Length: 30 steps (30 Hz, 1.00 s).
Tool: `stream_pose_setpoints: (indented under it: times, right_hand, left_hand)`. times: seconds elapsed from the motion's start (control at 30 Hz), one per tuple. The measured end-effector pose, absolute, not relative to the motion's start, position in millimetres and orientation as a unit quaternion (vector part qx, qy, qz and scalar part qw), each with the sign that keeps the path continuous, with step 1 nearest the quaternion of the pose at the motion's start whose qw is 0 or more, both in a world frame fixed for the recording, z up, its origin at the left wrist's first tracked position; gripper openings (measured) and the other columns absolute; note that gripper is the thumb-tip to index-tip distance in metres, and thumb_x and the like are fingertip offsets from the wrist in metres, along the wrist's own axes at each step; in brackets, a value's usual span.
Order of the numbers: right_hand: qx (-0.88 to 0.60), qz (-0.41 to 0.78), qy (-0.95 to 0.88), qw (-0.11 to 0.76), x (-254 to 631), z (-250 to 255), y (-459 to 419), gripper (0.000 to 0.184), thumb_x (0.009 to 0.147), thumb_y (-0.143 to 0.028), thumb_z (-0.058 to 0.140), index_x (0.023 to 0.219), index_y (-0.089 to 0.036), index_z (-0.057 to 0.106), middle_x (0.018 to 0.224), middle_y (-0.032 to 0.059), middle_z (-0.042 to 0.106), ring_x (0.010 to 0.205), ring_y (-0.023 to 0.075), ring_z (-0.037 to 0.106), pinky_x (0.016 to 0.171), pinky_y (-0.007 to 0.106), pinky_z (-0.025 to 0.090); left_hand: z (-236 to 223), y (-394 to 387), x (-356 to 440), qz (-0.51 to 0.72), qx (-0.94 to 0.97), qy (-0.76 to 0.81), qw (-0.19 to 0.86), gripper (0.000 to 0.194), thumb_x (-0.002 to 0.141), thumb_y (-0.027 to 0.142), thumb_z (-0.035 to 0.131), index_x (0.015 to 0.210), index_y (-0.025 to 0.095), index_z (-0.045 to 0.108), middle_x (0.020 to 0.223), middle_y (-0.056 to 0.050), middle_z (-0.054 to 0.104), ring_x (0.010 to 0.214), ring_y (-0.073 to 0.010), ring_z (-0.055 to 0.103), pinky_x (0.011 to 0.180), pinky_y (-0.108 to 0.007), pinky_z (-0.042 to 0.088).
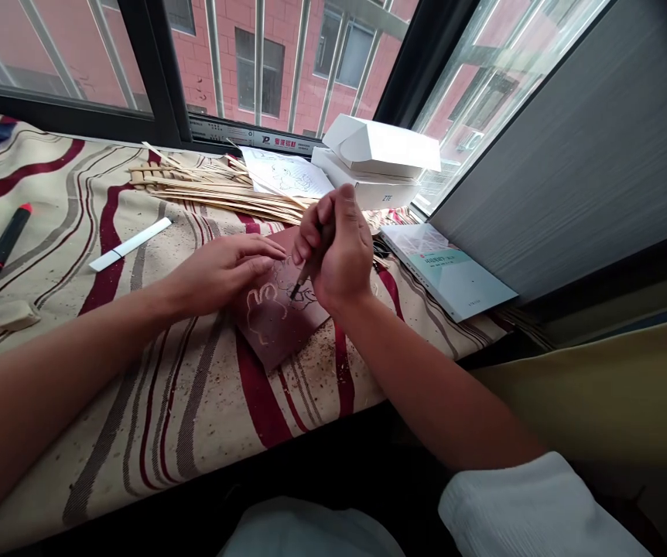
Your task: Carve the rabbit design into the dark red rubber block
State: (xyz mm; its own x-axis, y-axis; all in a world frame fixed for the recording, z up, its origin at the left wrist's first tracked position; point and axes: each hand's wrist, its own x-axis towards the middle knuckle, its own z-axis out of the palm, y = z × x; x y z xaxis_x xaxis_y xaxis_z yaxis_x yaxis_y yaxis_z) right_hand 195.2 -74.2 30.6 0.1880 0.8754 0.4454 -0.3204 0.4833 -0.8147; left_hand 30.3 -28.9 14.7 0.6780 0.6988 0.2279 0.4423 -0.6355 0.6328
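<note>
A reddish-brown board [272, 348] lies at an angle on the striped cloth, with pale carved curves on its left part and dark drawn lines near its middle. My right hand [342, 259] is closed around a slim carving tool [302, 280], thumb up, its tip down on the drawn lines. Most of the handle is hidden in my fist. Flat on the board's upper left lies my left hand [229, 271], fingers stretched out and nothing held in it. Small shavings [304, 371] are scattered on the cloth along the board's lower right edge.
Thin wooden strips [206, 189], a sheet with a line drawing [287, 172] and a white box [368, 166] sit by the window. A book [449, 271] is at right. At left are a black-and-red marker-like object [5, 244], a white strip [130, 244] and a pale lump [15, 315].
</note>
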Motion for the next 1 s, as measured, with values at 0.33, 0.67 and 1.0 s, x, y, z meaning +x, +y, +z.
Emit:
stream_pose_setpoints:
  times: [0.33, 0.67, 1.0]
  right_hand:
    - [-0.392, 0.286, -0.718, 0.499, 202, 46, -88, 0.005, 0.107, -0.026, 0.051, 0.11, -0.022, 0.052, 0.102, 0.0041, 0.065, 0.092, 0.0151, 0.063, 0.083, 0.032, 0.055]
    - [-0.445, -0.054, -0.873, 0.193, 228, -4, -165, 0.035, 0.108, -0.024, 0.046, 0.123, -0.008, 0.073, 0.124, 0.0183, 0.069, 0.109, 0.0288, 0.056, 0.101, 0.047, 0.054]
    - [-0.559, -0.047, -0.785, 0.264, 270, 3, -174, 0.031, 0.105, -0.029, 0.052, 0.124, -0.012, 0.07, 0.115, 0.0174, 0.072, 0.107, 0.0301, 0.064, 0.094, 0.048, 0.057]
  left_hand:
    - [51, -25, -4, 0.222, 0.874, 0.326, 0.283, 0.047, 0.087, 0.062, 0.059, 0.093, 0.019, 0.078, 0.081, -0.004, 0.074, 0.074, -0.019, 0.065, 0.074, -0.033, 0.05]
    - [40, 14, -29, -0.019, 0.882, 0.47, -0.023, 0.054, 0.092, 0.058, 0.031, 0.099, 0.02, 0.069, 0.094, -0.012, 0.074, 0.091, -0.0312, 0.066, 0.076, -0.038, 0.042]
    - [6, 31, -48, -0.019, 0.875, 0.479, -0.066, 0.069, 0.094, 0.076, 0.019, 0.079, 0.023, 0.059, 0.078, -0.011, 0.066, 0.076, -0.0307, 0.063, 0.068, -0.042, 0.039]
